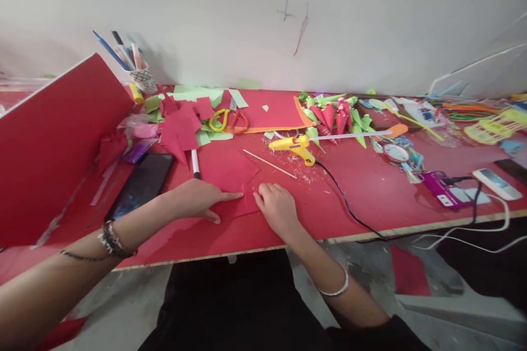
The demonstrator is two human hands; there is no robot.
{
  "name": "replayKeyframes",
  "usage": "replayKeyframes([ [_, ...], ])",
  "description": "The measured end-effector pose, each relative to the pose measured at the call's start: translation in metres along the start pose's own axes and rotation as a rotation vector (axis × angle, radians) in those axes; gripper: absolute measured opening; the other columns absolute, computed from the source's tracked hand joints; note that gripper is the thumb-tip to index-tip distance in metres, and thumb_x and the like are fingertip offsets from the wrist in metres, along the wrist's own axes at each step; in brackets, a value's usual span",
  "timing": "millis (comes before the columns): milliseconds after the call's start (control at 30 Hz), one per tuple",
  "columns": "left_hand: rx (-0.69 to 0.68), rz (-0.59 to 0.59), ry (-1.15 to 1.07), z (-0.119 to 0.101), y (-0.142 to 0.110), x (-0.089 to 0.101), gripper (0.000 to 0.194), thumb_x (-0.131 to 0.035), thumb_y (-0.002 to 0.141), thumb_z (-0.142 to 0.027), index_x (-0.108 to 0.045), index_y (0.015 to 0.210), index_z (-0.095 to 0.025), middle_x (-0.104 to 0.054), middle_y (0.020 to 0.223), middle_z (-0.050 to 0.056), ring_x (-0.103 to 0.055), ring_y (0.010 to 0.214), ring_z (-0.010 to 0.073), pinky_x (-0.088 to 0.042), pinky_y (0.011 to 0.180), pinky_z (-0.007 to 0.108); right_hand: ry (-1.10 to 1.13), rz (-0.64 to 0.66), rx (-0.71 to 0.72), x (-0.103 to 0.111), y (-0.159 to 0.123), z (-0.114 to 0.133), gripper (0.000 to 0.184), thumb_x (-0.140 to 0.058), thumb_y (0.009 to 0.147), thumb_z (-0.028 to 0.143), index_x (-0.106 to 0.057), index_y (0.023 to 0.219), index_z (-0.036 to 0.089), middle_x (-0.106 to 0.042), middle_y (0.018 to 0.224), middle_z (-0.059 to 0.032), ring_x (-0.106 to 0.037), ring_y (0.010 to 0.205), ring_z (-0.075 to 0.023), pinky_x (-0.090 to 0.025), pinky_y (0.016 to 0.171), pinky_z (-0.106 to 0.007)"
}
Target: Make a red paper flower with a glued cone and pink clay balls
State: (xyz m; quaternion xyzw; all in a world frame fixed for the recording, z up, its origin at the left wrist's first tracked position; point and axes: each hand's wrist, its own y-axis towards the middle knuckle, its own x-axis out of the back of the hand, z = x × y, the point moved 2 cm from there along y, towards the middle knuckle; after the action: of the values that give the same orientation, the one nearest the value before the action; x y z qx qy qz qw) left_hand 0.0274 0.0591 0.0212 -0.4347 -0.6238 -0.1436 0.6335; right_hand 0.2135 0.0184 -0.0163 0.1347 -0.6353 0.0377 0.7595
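A sheet of red paper lies on the red table in front of me, hard to tell from the tabletop. My left hand rests on it with the index finger stretched out and pressing the paper, the thumb apart. At the paper's right edge, my right hand has its fingers curled together with the thumb, closed on the edge. Just beyond the hands is a thin wooden stick. A white marker with a black cap lies by my left hand.
A yellow glue gun lies beyond my right hand, its black cord running right to a purple power box. Red paper squares, scissors and folded paper buds are at the back. A phone and a red board stand left.
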Motion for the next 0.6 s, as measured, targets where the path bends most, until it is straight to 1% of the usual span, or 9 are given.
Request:
replayKeyframes([
  [67,0.003,0.018,0.041,-0.001,0.001,0.001,0.072,-0.066,0.064,-0.038,-0.032,0.128,-0.041,-0.067,0.082,0.003,-0.059,0.060,0.0208,-0.032,0.048,0.023,0.009,-0.061,0.030,0.005,-0.003,0.002,0.016,-0.043,0.085,0.027,-0.055,0.089,0.017,-0.059,0.083,-0.0077,-0.052,0.080,-0.0201,-0.035,0.068,-0.030],
  [100,0.009,0.026,0.049,-0.001,0.001,0.001,0.073,-0.066,0.065,-0.038,-0.031,0.129,-0.041,-0.067,0.081,0.003,-0.059,0.061,0.0212,-0.032,0.048,0.023,0.021,-0.094,0.076,0.008,-0.006,0.005,0.019,-0.042,0.086,0.027,-0.055,0.095,0.017,-0.058,0.088,-0.0087,-0.051,0.083,-0.0209,-0.035,0.071,-0.031],
  [167,0.021,0.035,0.049,-0.002,0.001,0.001,0.073,-0.066,0.065,-0.037,-0.030,0.129,-0.040,-0.067,0.081,0.004,-0.060,0.063,0.0215,-0.033,0.049,0.023,0.061,-0.124,0.238,0.011,-0.015,0.013,0.025,-0.039,0.087,0.027,-0.054,0.104,0.018,-0.058,0.095,-0.0094,-0.050,0.087,-0.0213,-0.035,0.077,-0.033],
  [233,0.024,0.034,0.046,-0.002,0.001,0.000,0.073,-0.066,0.066,-0.036,-0.030,0.129,-0.040,-0.067,0.082,0.005,-0.060,0.065,0.0216,-0.034,0.049,0.023,0.111,-0.079,0.420,0.010,-0.027,0.024,0.029,-0.037,0.087,0.029,-0.052,0.110,0.019,-0.057,0.101,-0.0090,-0.049,0.093,-0.0211,-0.034,0.084,-0.035],
  [267,0.023,0.029,0.049,-0.002,0.001,0.000,0.073,-0.066,0.066,-0.036,-0.030,0.129,-0.040,-0.067,0.084,0.005,-0.060,0.066,0.0217,-0.034,0.049,0.023,0.132,-0.047,0.479,0.009,-0.032,0.030,0.032,-0.037,0.087,0.031,-0.050,0.114,0.019,-0.056,0.106,-0.0089,-0.047,0.097,-0.0215,-0.032,0.089,-0.037],
  [300,0.020,0.024,0.052,-0.002,0.001,0.000,0.072,-0.066,0.066,-0.036,-0.030,0.129,-0.040,-0.067,0.084,0.005,-0.060,0.066,0.0216,-0.034,0.049,0.023,0.148,-0.013,0.509,0.007,-0.037,0.035,0.035,-0.037,0.087,0.034,-0.047,0.118,0.020,-0.054,0.110,-0.0088,-0.045,0.102,-0.0220,-0.029,0.093,-0.039],
  [400,0.020,0.008,0.062,-0.002,0.000,-0.001,0.072,-0.066,0.066,-0.037,-0.030,0.129,-0.041,-0.067,0.083,0.005,-0.060,0.064,0.0216,-0.034,0.048,0.023,0.178,0.052,0.504,0.002,-0.048,0.046,0.045,-0.035,0.087,0.040,-0.041,0.124,0.017,-0.051,0.120,-0.0096,-0.039,0.112,-0.0235,-0.021,0.100,-0.046],
  [467,0.022,0.007,0.057,-0.002,0.000,-0.001,0.073,-0.066,0.066,-0.037,-0.030,0.129,-0.041,-0.067,0.083,0.005,-0.060,0.064,0.0220,-0.034,0.048,0.023,0.201,0.081,0.478,0.000,-0.050,0.048,0.047,-0.035,0.087,0.042,-0.038,0.126,0.016,-0.050,0.122,-0.0093,-0.037,0.115,-0.0236,-0.018,0.101,-0.048],
  [600,0.017,0.041,0.039,-0.002,0.001,-0.002,0.075,-0.066,0.066,-0.037,-0.028,0.130,-0.041,-0.067,0.086,0.005,-0.061,0.068,0.0229,-0.035,0.050,0.023,0.235,0.106,0.436,0.001,-0.049,0.040,0.046,-0.035,0.087,0.042,-0.039,0.127,0.018,-0.049,0.125,-0.0073,-0.037,0.116,-0.0228,-0.016,0.102,-0.048],
])
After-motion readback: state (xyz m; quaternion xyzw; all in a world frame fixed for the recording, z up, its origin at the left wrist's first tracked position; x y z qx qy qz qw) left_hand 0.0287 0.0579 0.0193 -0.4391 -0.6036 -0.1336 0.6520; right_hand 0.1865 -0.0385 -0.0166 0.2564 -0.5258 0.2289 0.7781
